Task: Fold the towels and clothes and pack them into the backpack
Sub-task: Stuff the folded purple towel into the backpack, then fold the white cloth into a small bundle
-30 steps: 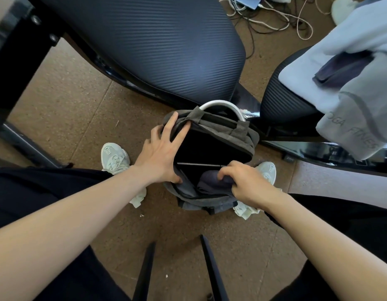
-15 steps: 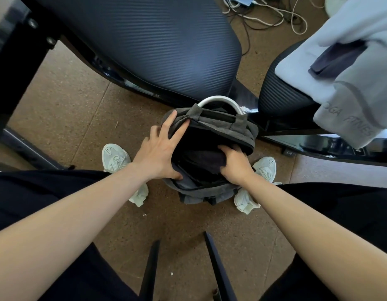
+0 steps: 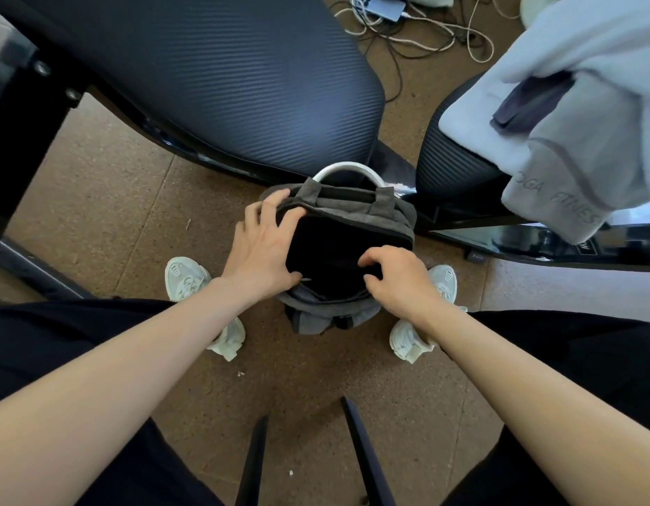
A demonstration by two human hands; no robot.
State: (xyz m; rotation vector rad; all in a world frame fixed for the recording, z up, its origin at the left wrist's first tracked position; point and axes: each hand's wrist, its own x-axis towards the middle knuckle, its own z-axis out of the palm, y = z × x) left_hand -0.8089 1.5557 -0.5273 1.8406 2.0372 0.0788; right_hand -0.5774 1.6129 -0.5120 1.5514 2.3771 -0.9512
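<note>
A grey backpack (image 3: 387, 217) with a white handle stands open on the floor between my feet. Its inside is dark, and I cannot make out the packed cloth in there. My left hand (image 3: 259, 250) holds the left rim, fingers over the far edge and thumb at the near edge. My right hand (image 3: 396, 275) sits at the near right rim with its fingers curled over the edge into the opening. A pile of pale blue and grey towels and clothes (image 3: 578, 104), with a dark cloth (image 3: 527, 104) on top, lies on the chair at the right.
A large dark chair seat (image 3: 214, 78) is just beyond the backpack, and a second seat (image 3: 458, 155) carries the pile. Cables and a charger (image 3: 407, 27) lie on the floor behind. My white shoes (image 3: 186, 279) flank the bag. Black chair legs (image 3: 363, 454) are near me.
My right hand pushed the dark folded cloth down into the backpack and has come back up to the near rim. The cloth is out of sight now. My left hand stayed on the rim.
</note>
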